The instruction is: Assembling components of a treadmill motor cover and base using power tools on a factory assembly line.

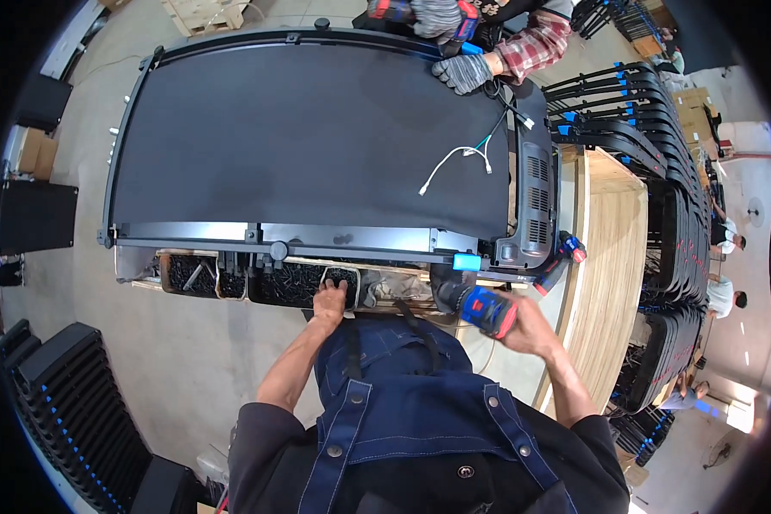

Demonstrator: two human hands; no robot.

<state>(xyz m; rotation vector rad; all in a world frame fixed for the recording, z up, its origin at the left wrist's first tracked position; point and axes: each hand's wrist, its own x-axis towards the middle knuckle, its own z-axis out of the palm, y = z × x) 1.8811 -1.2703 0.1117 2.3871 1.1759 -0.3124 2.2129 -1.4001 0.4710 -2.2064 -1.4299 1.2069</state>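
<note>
My left hand [330, 302] reaches down into a bin of small black screws [295, 283], its fingers apart and the tips among them. My right hand [529, 327] is closed round the grip of a blue, black and red cordless drill [487, 310], its nose pointing left near the treadmill's near right corner. In front of me lies a treadmill [317, 137] with a wide black belt and a vented motor cover [535, 201] at the right end. White connectors on a cable [454, 158] rest on the belt.
Across the treadmill, a co-worker's gloved hand [463, 74] touches its frame; the other glove holds a red and blue power tool [467, 19]. Another drill [561, 257] lies beside the motor cover. A wooden crate [608, 257] and stacked black frames [677, 248] stand right; black parts [81, 411] are stacked left.
</note>
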